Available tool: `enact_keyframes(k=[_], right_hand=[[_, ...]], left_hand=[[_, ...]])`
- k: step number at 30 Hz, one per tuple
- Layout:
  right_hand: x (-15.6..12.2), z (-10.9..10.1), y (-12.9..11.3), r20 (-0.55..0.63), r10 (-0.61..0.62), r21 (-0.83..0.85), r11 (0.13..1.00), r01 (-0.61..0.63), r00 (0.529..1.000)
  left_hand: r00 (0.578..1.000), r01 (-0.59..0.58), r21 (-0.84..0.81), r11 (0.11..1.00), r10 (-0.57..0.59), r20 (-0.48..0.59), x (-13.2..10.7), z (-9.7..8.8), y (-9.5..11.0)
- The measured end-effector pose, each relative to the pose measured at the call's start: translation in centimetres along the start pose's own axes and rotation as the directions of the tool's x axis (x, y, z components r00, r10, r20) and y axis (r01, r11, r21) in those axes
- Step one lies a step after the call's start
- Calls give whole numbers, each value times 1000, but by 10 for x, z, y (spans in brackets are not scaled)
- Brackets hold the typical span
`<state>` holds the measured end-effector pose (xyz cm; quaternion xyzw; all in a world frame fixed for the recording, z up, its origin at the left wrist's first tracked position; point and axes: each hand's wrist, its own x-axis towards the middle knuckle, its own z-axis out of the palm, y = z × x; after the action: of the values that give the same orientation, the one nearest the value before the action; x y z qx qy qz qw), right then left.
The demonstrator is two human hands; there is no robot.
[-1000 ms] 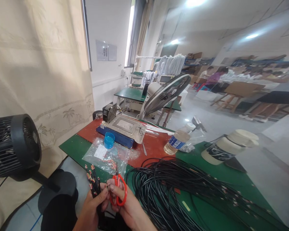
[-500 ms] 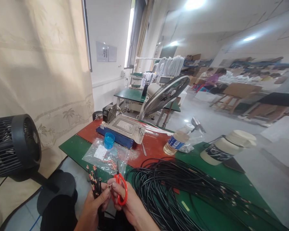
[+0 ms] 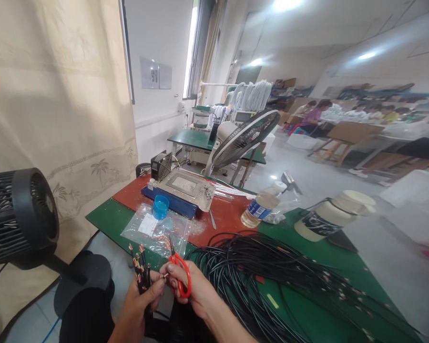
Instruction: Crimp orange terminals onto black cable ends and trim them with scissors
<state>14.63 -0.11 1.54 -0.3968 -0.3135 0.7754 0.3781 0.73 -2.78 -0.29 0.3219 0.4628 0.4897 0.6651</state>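
Note:
My left hand (image 3: 145, 297) is closed round a bundle of black cables (image 3: 140, 267) whose stripped ends show small coloured wires. Its thumb and fingertips pinch one cable end (image 3: 163, 276) apart from the bundle. At that same end are the thumb and fingertips of my right hand (image 3: 188, 281), which also holds red-handled scissors (image 3: 180, 269). The scissors' dark blades point up and away from me, above the table edge. Just beyond them lies a clear plastic bag (image 3: 136, 226) with small orange-red bits and a white label.
A blue plastic ring (image 3: 160, 207) stands before a blue-based machine (image 3: 178, 186). Long black cables (image 3: 243, 267) cover the green table's right side. A bottle (image 3: 259, 207) and a cream jug (image 3: 329, 216) stand behind. A black fan (image 3: 25, 214) is at left; people sit far right.
My right hand has shifted slightly right, and the scissors have tilted more to the left. The left hand still holds the cables. The whole view has moved a little.

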Motion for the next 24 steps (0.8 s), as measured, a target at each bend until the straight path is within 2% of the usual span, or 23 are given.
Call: enact_keyframes(k=[8,16,24], right_hand=[[0,-2,-6,-46,57,-59,996,-60,997],[1,-7,-6,11,67,-39,997,-67,998],[-1,-7,0,16,52,-2,999,-52,999]], left_hand=[[1000,0,29,1000,0,12,-1,0,0],[999,15,59,998,-17,46,-3,-2,-1],[997,11,44,999,-14,71,-4,-4,-1]])
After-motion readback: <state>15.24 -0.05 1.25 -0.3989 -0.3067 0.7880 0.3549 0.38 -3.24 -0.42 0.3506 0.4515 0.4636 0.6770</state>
